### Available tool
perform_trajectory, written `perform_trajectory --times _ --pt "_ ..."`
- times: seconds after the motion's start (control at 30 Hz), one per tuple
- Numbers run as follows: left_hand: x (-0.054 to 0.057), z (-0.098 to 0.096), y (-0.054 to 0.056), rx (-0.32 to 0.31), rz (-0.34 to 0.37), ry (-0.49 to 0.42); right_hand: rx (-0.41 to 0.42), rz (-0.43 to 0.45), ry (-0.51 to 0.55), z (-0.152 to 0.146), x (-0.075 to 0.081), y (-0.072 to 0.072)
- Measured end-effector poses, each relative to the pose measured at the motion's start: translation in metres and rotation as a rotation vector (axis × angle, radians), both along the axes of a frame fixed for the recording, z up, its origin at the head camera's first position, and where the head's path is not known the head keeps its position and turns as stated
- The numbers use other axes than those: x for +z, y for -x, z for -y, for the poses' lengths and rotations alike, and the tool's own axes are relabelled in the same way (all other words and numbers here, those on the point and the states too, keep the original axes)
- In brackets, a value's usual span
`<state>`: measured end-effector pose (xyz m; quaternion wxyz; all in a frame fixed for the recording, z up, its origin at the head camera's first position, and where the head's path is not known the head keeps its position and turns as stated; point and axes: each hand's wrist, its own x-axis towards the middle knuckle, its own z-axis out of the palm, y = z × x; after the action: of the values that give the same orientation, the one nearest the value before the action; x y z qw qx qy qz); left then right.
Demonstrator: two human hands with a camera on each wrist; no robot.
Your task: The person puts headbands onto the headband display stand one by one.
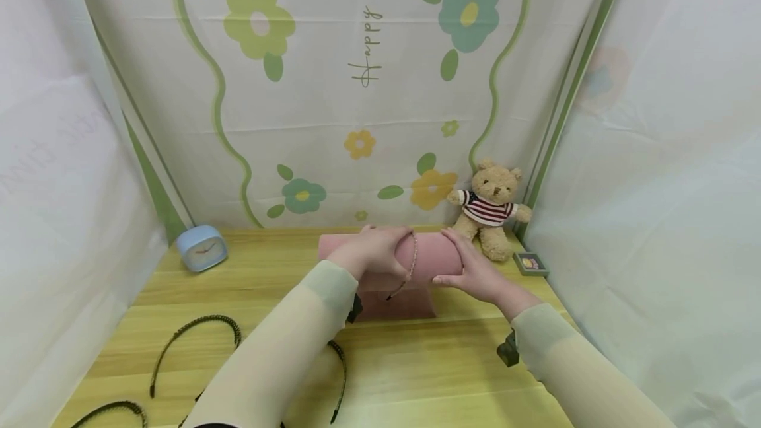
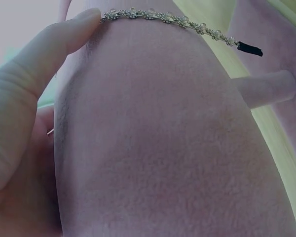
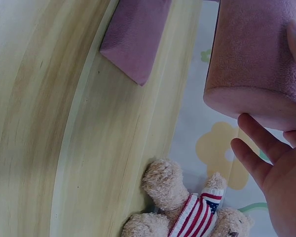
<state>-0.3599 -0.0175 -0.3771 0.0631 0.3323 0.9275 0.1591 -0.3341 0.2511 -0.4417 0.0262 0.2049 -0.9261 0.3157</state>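
A pink velvet headband display stand point(image 1: 438, 257), a padded horizontal roll on a short post over a flat base point(image 1: 398, 306), stands at the back of the table. A beaded headband point(image 1: 414, 253) with black tips arches over the roll, right of its middle. My left hand point(image 1: 376, 249) holds the headband against the roll, thumb on the front side and fingers over the top. In the left wrist view, the thumb tip meets the clear-beaded band point(image 2: 153, 15). My right hand point(image 1: 478, 276) grips the roll's right end, its thumb in front and fingers over the top.
Several dark headbands, one of them an arched headband point(image 1: 196, 322), lie at the table's front left. A blue clock point(image 1: 202, 248) stands back left. At the back right are a teddy bear point(image 1: 490, 210) and a small framed picture point(image 1: 531, 263). Printed curtains point(image 1: 321, 104) surround the table.
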Motion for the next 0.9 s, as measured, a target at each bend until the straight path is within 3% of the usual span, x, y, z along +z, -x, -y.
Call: perform_trajectory --times 0.37,0.9 --pt "0.002 -0.009 -0.008 0.002 -0.091 0.158 0.001 -0.008 0.002 0.000 -0.002 0.000" --pt "-0.007 -0.033 -0.001 -0.028 -0.146 0.095 0.014 -0.019 0.021 0.002 0.001 -0.002"
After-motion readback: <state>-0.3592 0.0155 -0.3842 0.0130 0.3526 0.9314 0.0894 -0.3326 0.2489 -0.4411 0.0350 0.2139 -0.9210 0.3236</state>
